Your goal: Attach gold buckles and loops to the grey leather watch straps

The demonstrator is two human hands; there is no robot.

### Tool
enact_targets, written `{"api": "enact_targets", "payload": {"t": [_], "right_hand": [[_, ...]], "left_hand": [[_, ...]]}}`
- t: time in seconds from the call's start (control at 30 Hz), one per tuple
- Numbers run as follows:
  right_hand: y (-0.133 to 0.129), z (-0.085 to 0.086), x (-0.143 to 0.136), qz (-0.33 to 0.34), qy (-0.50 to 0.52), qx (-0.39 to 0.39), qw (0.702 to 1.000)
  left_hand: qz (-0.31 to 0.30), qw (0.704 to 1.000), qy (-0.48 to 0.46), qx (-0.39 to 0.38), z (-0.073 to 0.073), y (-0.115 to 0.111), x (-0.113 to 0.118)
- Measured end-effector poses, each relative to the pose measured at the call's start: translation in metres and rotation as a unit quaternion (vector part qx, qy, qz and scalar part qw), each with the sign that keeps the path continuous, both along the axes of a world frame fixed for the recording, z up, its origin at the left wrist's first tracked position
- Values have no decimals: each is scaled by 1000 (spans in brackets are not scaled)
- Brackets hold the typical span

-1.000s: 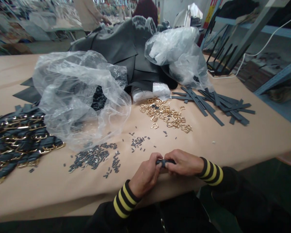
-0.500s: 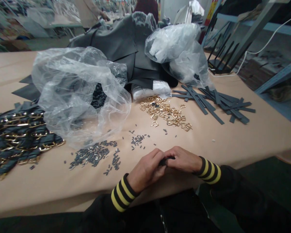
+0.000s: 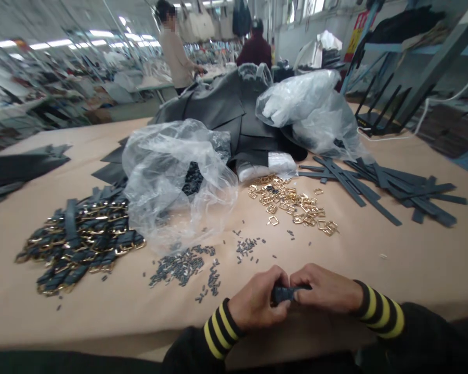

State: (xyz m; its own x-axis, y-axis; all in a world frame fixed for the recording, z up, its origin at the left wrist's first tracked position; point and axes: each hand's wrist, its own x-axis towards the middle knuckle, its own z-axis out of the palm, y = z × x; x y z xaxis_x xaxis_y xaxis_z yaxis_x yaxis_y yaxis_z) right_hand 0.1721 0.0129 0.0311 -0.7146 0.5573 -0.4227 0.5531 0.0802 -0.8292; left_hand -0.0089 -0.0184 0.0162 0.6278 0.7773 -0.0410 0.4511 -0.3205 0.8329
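Observation:
My left hand (image 3: pixel 257 300) and my right hand (image 3: pixel 324 289) meet near the table's front edge, both closed on one short dark strap (image 3: pixel 283 295). The strap looks bent or folded between the fingertips, which cover much of it. Left of my hands lie a heap of small dark metal clips (image 3: pixel 181 266) and a smaller cluster of the same clips (image 3: pixel 246 248). Beyond my hands are loose gold buckles (image 3: pixel 292 202). At the left is a pile of dark straps fitted with gold buckles (image 3: pixel 86 241).
Flat dark strips (image 3: pixel 403 187) lie crossed at the right. Clear plastic bags (image 3: pixel 171 176) and a large stack of dark sheet material (image 3: pixel 214 106) stand behind. A black router with antennas (image 3: pixel 382 122) is at the back right. Two people (image 3: pixel 175 52) are in the background.
The view has tilted up and swung left, so more of the room shows. Both hands still hold the dark strap; more of it is now visible between them.

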Motion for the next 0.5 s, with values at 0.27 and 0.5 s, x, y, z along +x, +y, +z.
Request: {"api": "enact_targets", "payload": {"t": [0.27,0.5], "right_hand": [[14,13,15,-66,-93,318,941],[72,87,-93,-57,116,354,926]], "left_hand": [[328,912,54,239,66,74,-89],[409,886,154,156,59,208,-143]]}}
